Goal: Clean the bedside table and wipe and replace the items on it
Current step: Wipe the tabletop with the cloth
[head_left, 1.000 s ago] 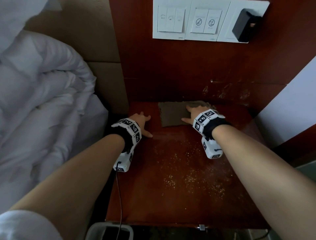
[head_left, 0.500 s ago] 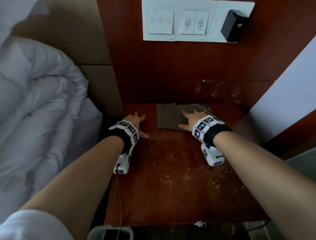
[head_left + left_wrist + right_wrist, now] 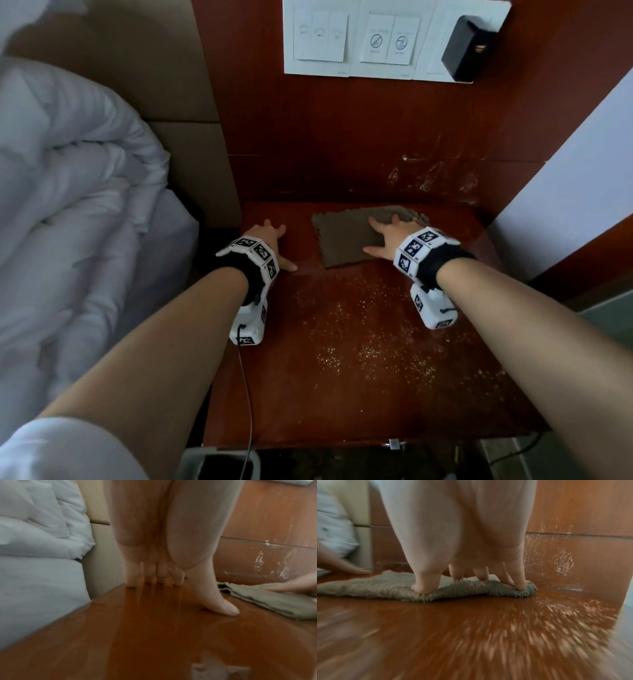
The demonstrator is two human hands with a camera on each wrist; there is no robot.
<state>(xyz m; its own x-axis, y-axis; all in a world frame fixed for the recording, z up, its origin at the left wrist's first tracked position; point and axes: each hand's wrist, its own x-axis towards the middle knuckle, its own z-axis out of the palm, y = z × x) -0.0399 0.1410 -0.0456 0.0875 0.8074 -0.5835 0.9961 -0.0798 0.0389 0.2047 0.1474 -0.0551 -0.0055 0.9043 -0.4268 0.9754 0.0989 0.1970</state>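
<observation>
Bedside table (image 3: 359, 394): glossy reddish-brown wood, speckled with droplets. Cloth (image 3: 346, 238): matt grey-brown terry, rough nap. Back panel (image 3: 342, 137): glossy wood, streaked. Bedding (image 3: 68, 205): matt white fabric. Switch plate (image 3: 352, 73): smooth white plastic.

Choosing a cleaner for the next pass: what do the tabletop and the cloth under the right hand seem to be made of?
Bedside table: reddish-brown wood or wood veneer with a glossy finish; grain and reflections of the fingers show in the wrist views. Cloth: grey-brown, looped pile like terry or microfibre, soft enough to dent under the right hand.
</observation>
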